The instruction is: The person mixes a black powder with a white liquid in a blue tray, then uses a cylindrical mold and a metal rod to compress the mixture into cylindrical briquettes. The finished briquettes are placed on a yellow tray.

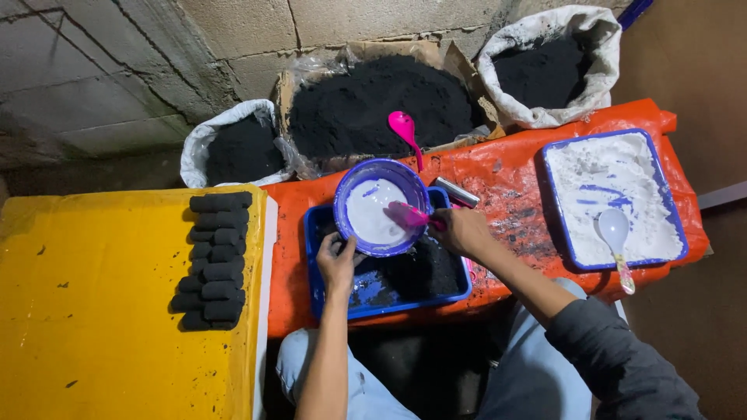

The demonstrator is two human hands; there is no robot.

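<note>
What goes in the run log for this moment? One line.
left hand: tilts purple bowl | right hand: scrapes with pink spoon | below: blue tray, black powder

**Two bare hands, one rolled sleeve, pale trousers**

Here's the person from above, and the arms don't match. The left hand [337, 263] is bare, and so is the whole forearm behind it, right down to the bottom edge of the view, with no sleeve in sight on that side. The right hand [461, 231] is bare too, no glove, no ring or watch that can be made out. Its forearm runs uncovered up to a dark grey sleeve [615, 365], soft cloth bunched in folds near the elbow. Below, both thighs show in light blue-grey trousers [537, 373], a loose, slightly creased fabric, paler than the sleeve.
</note>
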